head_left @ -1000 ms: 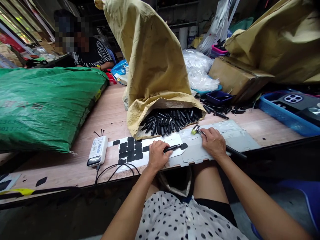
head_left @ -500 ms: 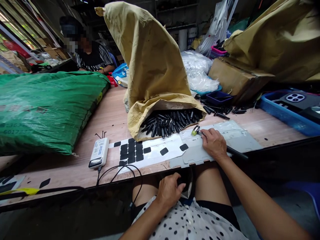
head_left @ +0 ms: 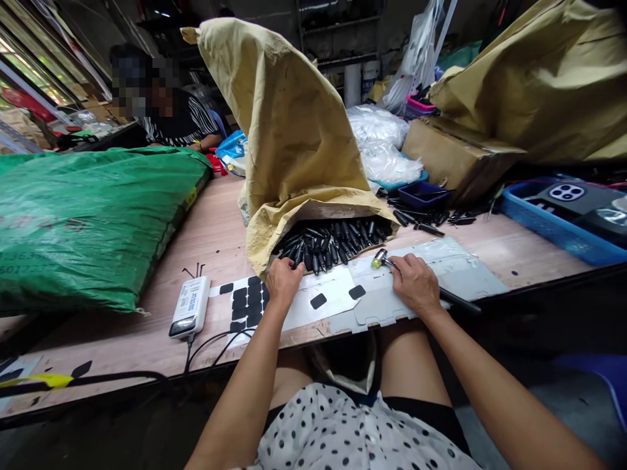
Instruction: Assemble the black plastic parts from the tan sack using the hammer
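Note:
My right hand [head_left: 416, 282] is closed around a small hammer [head_left: 378, 258] with a metal head and a yellowish face. Its black handle sticks out behind the hand, over a grey board [head_left: 453, 271]. At the lower left of an open paper sack [head_left: 294, 130], my left hand [head_left: 283, 282] touches the near edge of a pile of black pen-like parts [head_left: 333, 245]. Its fingers are curled together, and whatever is between them is hidden. Below the sack, a white sheet [head_left: 298, 312] carries black rounded-square stickers [head_left: 253, 303], partly covered by my left forearm.
A white power bank [head_left: 190, 305] with a black cable lies left of the stickers. The green sack [head_left: 93, 228] fills the left side. Behind on the right are a cardboard box [head_left: 455, 153] and a blue tray [head_left: 563, 225]. Another person [head_left: 176, 117] sits across the table.
My left hand has risen from my lap to the black parts at the sack's mouth. My right hand still holds the hammer in about the same place. The view has shifted slightly.

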Available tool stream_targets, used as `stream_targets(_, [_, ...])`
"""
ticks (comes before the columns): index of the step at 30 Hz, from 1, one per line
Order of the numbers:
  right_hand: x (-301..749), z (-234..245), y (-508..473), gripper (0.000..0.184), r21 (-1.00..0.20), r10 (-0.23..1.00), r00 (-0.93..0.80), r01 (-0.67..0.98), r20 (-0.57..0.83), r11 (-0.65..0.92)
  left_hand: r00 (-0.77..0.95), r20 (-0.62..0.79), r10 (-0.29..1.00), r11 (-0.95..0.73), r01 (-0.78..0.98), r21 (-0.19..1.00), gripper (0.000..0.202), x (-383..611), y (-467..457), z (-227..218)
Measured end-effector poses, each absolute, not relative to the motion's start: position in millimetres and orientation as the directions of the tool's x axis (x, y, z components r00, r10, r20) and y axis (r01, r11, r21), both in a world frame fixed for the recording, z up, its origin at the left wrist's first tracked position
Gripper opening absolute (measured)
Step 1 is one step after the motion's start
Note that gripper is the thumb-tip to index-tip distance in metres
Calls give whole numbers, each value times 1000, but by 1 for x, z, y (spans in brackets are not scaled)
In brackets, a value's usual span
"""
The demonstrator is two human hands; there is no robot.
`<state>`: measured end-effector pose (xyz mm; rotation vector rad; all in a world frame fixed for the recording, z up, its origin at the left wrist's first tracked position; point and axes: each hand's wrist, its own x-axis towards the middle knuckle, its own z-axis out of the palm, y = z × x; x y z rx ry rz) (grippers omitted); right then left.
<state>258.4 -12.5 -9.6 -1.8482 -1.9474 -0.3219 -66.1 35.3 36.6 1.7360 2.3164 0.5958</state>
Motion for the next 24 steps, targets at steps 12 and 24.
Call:
stream_targets(12, [259,-11,-12,25,-128,884,-12,989,468,81,259,249,933,-346,836,426,15,-32,-32,28])
stream_targets(24, [263,-8,-12,26,-187,883,-27,974,468,129,211,134,968,-246,722,647,20,-30,-25,9])
